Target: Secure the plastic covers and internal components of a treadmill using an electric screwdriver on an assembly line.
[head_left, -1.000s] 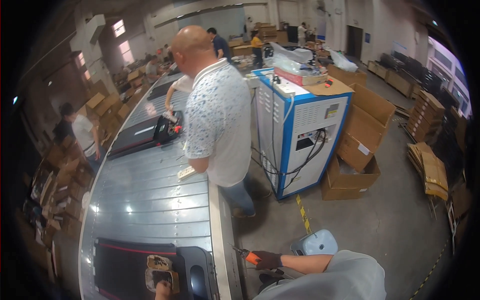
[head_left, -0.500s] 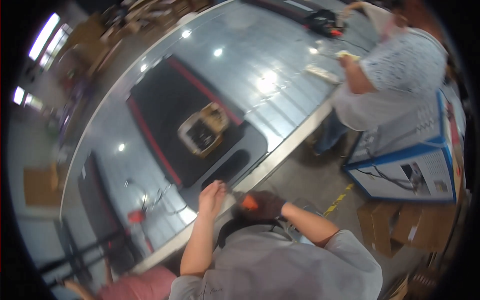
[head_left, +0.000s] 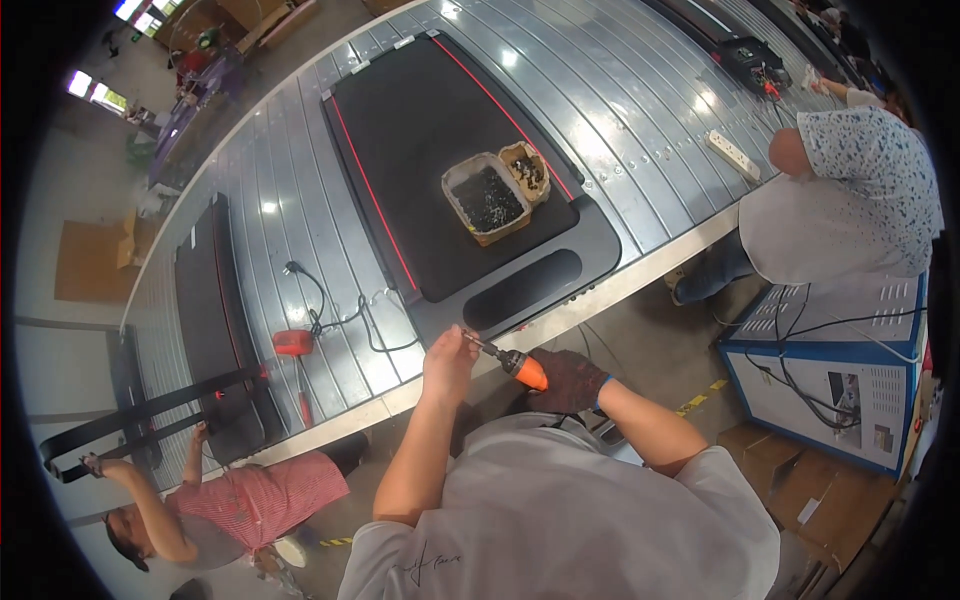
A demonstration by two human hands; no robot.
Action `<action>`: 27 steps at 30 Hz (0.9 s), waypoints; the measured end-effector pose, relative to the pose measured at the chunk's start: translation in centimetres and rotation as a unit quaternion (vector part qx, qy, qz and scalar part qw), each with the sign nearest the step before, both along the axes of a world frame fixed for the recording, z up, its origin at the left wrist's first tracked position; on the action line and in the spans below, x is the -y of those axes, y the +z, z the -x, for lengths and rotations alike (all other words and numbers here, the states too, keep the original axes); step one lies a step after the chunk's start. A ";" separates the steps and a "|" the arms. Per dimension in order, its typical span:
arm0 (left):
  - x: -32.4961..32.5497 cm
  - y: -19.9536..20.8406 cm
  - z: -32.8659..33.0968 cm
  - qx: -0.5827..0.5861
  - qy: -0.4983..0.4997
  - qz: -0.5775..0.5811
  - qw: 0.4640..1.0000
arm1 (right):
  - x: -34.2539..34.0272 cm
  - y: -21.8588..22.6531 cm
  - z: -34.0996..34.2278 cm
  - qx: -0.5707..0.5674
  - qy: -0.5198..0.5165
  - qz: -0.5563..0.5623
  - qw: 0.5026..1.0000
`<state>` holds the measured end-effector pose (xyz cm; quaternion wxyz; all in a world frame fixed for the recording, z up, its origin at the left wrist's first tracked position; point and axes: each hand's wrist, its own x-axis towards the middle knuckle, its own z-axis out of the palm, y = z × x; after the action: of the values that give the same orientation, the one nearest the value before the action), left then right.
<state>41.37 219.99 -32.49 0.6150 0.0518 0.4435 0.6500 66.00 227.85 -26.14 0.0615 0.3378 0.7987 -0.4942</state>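
Since the earlier frame, the bare left hand [head_left: 449, 362] has been closed on the bit of the orange-black power driver [head_left: 520, 367], gripped by the gloved right hand [head_left: 566, 379] below the black treadmill deck [head_left: 440, 160], seemingly for steadying.

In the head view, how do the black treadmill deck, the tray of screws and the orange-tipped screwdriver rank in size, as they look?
1. black treadmill deck
2. tray of screws
3. orange-tipped screwdriver, though it is nearer the camera, so this last ranking is unsure.

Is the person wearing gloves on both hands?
No, only the right hand, which holds the orange power screwdriver, wears a dark glove; the left hand at the tool's tip is bare.
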 end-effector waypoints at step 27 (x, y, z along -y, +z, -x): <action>-8.5 -8.9 30.4 -0.386 -0.400 0.072 0.828 | 13.6 -12.2 51.9 -0.274 -0.663 0.200 0.667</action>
<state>10.95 228.47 -41.35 0.6017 0.4269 0.6305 0.2410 14.08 214.29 -38.34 -0.4378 0.6077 0.2267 -0.6226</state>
